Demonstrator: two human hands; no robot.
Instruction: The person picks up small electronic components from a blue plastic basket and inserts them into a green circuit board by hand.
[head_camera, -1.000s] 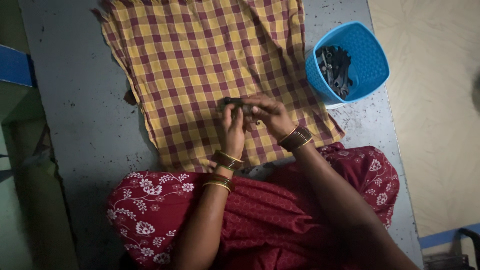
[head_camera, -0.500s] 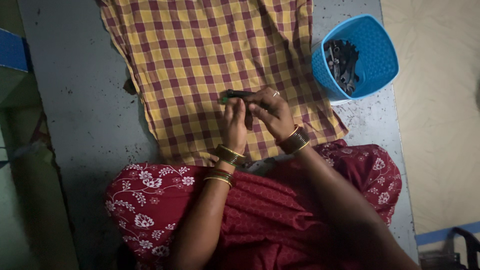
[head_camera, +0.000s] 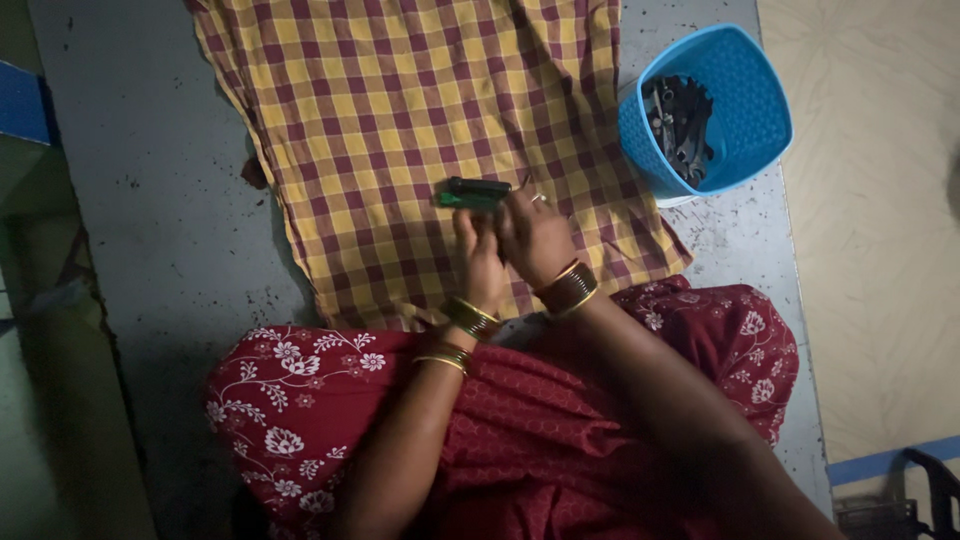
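Both hands (head_camera: 510, 245) drawn back twd body, dark tool w/ green part (head_camera: 474, 193) now uncovered

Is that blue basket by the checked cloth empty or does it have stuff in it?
Not empty. The blue basket stands upright and open, with a heap of dark metal parts against its left side; the rest is bare.

My left hand (head_camera: 478, 258) and right hand (head_camera: 532, 238) pressed side by side, fingers curled inward, knuckles up. Both wrists bangled. Forearms converge from lower frame, elbows bent.
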